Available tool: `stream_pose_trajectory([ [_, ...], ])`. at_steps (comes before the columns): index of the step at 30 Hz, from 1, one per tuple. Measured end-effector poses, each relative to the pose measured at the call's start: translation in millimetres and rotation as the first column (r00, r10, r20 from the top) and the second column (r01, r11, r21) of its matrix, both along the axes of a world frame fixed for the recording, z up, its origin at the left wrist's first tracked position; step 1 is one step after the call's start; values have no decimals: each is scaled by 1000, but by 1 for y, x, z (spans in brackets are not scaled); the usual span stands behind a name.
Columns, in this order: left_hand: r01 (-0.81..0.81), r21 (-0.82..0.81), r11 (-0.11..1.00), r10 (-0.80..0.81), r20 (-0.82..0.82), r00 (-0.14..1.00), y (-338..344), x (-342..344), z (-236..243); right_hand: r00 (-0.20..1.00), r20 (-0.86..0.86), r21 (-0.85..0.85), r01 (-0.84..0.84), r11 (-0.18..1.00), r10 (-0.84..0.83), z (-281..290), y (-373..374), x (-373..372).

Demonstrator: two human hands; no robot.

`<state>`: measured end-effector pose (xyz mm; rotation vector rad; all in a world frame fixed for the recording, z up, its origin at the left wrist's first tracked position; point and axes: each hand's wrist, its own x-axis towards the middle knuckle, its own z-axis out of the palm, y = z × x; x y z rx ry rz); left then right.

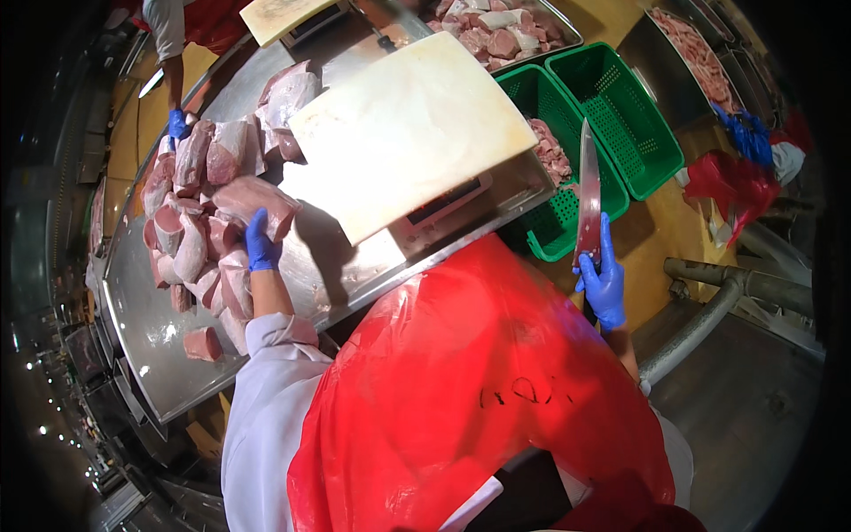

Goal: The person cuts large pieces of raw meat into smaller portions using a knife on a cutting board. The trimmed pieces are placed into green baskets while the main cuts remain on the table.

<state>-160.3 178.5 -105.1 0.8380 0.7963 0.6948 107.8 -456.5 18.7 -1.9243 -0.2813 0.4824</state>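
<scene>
My left hand (262,243), in a blue glove, is closed on the near side of a large piece of raw meat (253,200). That piece lies on top of a pile of similar pale pink pieces (191,244) on the steel table. Out to the right, over the green baskets' near side, my right hand (603,289), also gloved in blue, grips a long knife (588,191). Its blade points away from me. Between the hands and farther off, a white cutting board (412,129) rests above the table, partly over a scale (448,202).
Two green baskets (554,235) stand to the right, one with meat trimmings (550,151). Beyond the board is a tray of meat chunks (496,35). Co-workers' gloved hands show at far left (178,124) and far right (745,133). A metal pipe rail (700,328) runs at right.
</scene>
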Motion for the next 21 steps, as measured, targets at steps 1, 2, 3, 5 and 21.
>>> stream_pose_trajectory([
  [1,87,99,991,-88,5,996,-7,6,24,1000,22,-5,-20,1000,20,-1,-2,5],
  [2,162,234,959,-158,-36,987,-23,26,56,998,44,-14,-34,999,35,-1,-4,10],
  [3,231,365,902,-214,-87,973,-47,51,93,996,67,-20,-56,998,57,-1,-5,15],
  [5,350,698,625,-207,-284,936,-88,101,155,991,102,-27,-80,996,82,2,-1,27],
  [21,447,771,454,93,-540,837,-220,164,105,975,106,90,-206,975,196,-24,28,57],
])
